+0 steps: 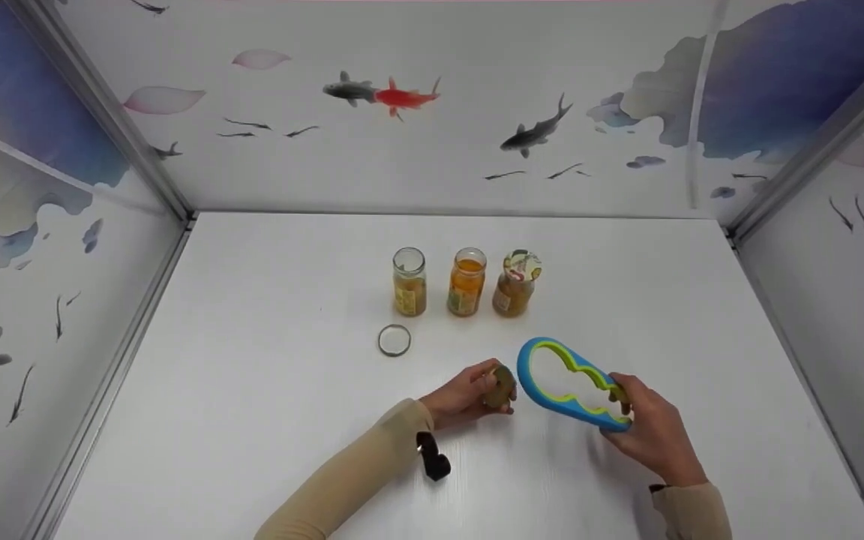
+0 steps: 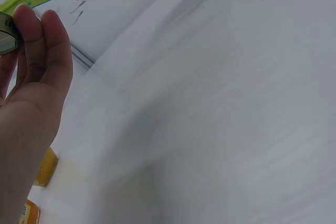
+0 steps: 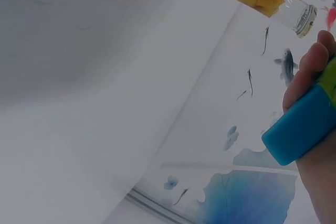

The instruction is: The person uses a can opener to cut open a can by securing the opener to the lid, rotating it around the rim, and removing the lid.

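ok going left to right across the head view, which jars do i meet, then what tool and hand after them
Jar with yellow contents, jar with orange contents, jar with patterned lid, blue-and-green tool, right hand.

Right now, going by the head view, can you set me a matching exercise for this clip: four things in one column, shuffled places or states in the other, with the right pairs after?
Things
1. Jar opener
2. Middle jar
3. Rightmost jar
4. Lid lying on the table

Places and states
A. Topped with a patterned lid
B. On the near side of the leftmost jar
C. Gripped in the right hand
D. Uncovered, with orange contents

Right pairs
1-C, 2-D, 3-A, 4-B
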Demonstrator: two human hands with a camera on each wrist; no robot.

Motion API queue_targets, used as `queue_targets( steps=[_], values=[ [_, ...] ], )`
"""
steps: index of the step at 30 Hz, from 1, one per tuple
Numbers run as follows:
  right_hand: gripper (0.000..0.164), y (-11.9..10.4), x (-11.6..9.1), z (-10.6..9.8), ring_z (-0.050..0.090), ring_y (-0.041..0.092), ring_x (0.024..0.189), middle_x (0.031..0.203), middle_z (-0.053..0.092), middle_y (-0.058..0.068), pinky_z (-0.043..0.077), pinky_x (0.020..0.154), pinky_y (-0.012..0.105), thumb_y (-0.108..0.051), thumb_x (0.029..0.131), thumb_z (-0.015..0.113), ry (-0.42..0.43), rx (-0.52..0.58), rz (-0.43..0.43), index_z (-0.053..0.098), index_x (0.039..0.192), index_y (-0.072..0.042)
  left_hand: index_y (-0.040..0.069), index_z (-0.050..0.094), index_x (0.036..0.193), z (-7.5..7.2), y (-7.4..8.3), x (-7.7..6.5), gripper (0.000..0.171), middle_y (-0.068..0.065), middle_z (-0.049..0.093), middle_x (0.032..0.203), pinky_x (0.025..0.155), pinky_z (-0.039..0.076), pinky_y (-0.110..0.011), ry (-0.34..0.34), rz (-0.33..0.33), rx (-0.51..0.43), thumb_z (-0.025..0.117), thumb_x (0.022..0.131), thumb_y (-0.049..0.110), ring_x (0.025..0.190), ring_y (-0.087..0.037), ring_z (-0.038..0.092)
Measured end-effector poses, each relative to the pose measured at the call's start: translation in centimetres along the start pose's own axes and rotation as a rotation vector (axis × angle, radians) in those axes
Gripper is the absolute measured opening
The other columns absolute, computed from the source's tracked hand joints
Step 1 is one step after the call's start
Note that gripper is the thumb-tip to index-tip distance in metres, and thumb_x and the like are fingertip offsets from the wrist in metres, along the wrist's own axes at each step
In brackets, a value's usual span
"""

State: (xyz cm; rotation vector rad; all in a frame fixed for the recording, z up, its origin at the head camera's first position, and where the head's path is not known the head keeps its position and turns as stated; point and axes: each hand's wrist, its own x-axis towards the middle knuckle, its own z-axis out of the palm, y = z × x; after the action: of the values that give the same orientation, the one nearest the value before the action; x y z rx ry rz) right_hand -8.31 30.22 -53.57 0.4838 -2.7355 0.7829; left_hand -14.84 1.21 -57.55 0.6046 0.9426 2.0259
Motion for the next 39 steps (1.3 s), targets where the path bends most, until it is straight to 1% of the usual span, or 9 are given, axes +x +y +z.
queue_targets(
  steps=[3,7,11,13,19,23,28,33,39],
  values=[
    [0.068,0.3,-0.2,-0.3,0.048,0.017,0.064,0.083,0.057,0.001,0.041,0.054,0.030,-0.009,0.054,0.082,-0.004,-0.009,0.025,0.050,0.114,-0.005,0.009,0.043,0.107,-0.6,0.2,-0.1,0.043,-0.010,0.050,0.102,0.087,0.042,-0.036,0.029,0.012,0.028,0.054,0.084,0.044,0.097,-0.019,0.048],
    [0.070,0.4,-0.6,-0.5,0.048,0.016,0.066,0.084,0.056,0.001,0.043,0.057,0.033,-0.008,0.054,0.082,-0.011,-0.007,0.057,0.049,0.115,-0.005,0.006,0.043,0.110,-1.6,0.7,-0.2,0.037,-0.014,0.050,0.103,0.088,0.042,-0.037,0.131,-0.002,0.089,0.051,0.089,0.035,0.095,-0.023,0.050],
    [0.069,0.5,-0.9,-0.6,0.047,0.016,0.067,0.085,0.056,0.001,0.042,0.057,0.033,-0.006,0.055,0.081,-0.016,0.000,0.065,0.048,0.116,-0.004,0.005,0.043,0.112,-2.1,1.5,-0.4,0.031,-0.014,0.052,0.103,0.087,0.043,-0.038,0.251,-0.055,0.186,0.051,0.090,0.026,0.103,-0.043,0.045],
    [0.068,0.6,-1.0,-0.5,0.047,0.016,0.067,0.085,0.056,0.002,0.042,0.057,0.033,-0.007,0.055,0.080,-0.018,-0.007,0.065,0.048,0.115,-0.004,0.006,0.044,0.111,-2.3,2.0,-0.5,0.030,-0.012,0.053,0.103,0.085,0.044,-0.039,0.315,-0.090,0.249,0.053,0.090,0.024,0.108,-0.047,0.040],
    [0.067,0.6,-1.0,0.0,0.047,0.014,0.067,0.084,0.055,-0.001,0.044,0.058,0.035,-0.006,0.055,0.080,-0.023,0.010,0.077,0.048,0.115,-0.007,0.003,0.045,0.112,-2.4,3.1,-0.4,0.046,-0.010,0.053,0.102,0.077,0.048,-0.034,0.482,-0.206,0.415,0.064,0.081,0.030,0.098,-0.034,0.051],
    [0.069,0.5,-0.9,0.2,0.047,0.013,0.068,0.085,0.055,-0.001,0.044,0.059,0.036,-0.005,0.054,0.081,-0.018,0.009,0.078,0.048,0.115,-0.006,-0.001,0.039,0.122,-2.4,3.5,-0.3,0.063,-0.010,0.052,0.104,0.077,0.048,-0.032,0.515,-0.261,0.457,0.069,0.077,0.033,0.099,-0.033,0.052],
    [0.070,0.4,-0.8,0.5,0.046,0.013,0.067,0.084,0.055,-0.001,0.044,0.059,0.036,-0.005,0.054,0.082,-0.021,0.003,0.078,0.048,0.115,-0.006,0.008,0.045,0.116,-2.4,3.9,-0.1,0.058,-0.012,0.051,0.109,0.080,0.047,-0.033,0.557,-0.278,0.497,0.075,0.071,0.029,0.096,-0.027,0.055],
    [0.069,0.6,-1.0,0.5,0.046,0.012,0.067,0.084,0.055,-0.001,0.044,0.059,0.036,-0.006,0.054,0.081,-0.028,0.004,0.074,0.049,0.115,-0.005,0.016,0.048,0.111,-2.5,4.4,-0.1,0.055,-0.006,0.051,0.108,0.081,0.044,-0.033,0.608,-0.259,0.635,0.078,0.067,0.026,0.095,-0.018,0.051],
    [0.070,0.6,-1.1,0.6,0.048,0.014,0.067,0.084,0.056,0.000,0.044,0.059,0.037,-0.004,0.053,0.082,-0.032,0.001,0.084,0.049,0.115,-0.005,0.015,0.047,0.110,-3.0,4.6,0.2,0.055,-0.002,0.050,0.106,0.081,0.041,-0.032,0.632,-0.195,0.866,0.079,0.066,0.019,0.095,-0.018,0.049]
  ],
)
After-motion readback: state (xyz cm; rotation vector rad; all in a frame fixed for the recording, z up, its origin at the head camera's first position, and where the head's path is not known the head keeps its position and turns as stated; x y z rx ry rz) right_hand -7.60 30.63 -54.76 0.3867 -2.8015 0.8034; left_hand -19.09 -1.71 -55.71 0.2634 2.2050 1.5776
